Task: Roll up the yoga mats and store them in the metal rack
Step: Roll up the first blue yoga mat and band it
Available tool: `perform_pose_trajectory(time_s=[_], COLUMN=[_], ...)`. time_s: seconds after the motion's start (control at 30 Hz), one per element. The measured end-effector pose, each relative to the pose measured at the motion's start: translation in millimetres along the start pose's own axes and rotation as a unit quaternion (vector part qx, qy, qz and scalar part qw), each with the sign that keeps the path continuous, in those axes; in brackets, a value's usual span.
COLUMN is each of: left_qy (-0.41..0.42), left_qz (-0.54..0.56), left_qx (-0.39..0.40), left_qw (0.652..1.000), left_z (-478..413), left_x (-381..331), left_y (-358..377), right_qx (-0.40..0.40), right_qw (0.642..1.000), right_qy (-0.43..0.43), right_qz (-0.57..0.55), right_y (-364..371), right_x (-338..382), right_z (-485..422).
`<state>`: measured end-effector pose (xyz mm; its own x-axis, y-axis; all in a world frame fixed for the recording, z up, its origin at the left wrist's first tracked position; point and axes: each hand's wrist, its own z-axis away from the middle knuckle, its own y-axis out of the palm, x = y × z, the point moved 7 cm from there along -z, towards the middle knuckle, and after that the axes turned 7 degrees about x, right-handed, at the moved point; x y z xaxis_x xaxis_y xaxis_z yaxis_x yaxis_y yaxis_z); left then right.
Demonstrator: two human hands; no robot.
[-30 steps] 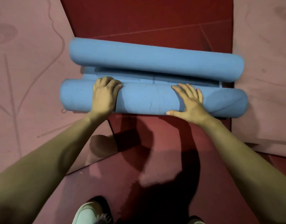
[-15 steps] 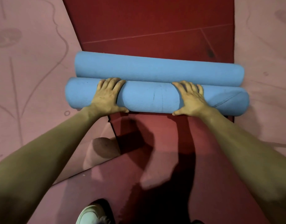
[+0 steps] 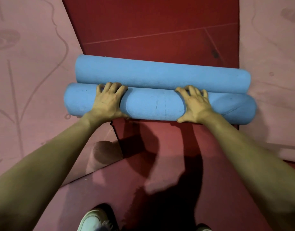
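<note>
near blue roll [image 3: 153,105] at centre, touched at 12 o'clock by far blue roll [image 3: 160,74]. gripped by left hand [image 3: 108,102] at 9 o'clock and right hand [image 3: 195,105] at 3 o'clock, fingers curled over top. equal pressure advised, so ends are wound flush.

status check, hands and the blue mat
left hand and right hand grip near blue roll. far blue roll lies against it. pink mats at both ends.
</note>
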<state>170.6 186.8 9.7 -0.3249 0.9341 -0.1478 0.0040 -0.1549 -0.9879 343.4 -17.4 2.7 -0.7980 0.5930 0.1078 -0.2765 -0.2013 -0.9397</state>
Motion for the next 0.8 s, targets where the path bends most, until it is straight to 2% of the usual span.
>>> perform_pose_trajectory(time_s=[0.37, 0.6, 0.73, 0.8], left_qy=[0.029, -0.019, -0.021, -0.009], left_qz=[0.024, 0.084, 0.101, 0.095], left_qx=[0.005, 0.039, 0.047, 0.045], left_qw=[0.999, 0.996, 0.994, 0.994], left_z=[62.4, 72.9, 69.4, 66.4], left_x=[-18.5, -15.3, -10.4, -8.9], left_y=[6.0, 11.8, 12.4, 9.6], right_qx=[0.033, 0.060, 0.022, 0.023], right_qw=[0.999, 0.997, 0.988, 0.989], right_qy=[-0.021, -0.043, 0.028, 0.054], right_qz=[0.005, -0.031, -0.151, -0.135], right_y=[23.9, 27.4, 17.5, 19.6], right_x=[13.2, 11.6, 4.8, 3.1], right_z=[62.3, 65.4, 52.7, 41.9])
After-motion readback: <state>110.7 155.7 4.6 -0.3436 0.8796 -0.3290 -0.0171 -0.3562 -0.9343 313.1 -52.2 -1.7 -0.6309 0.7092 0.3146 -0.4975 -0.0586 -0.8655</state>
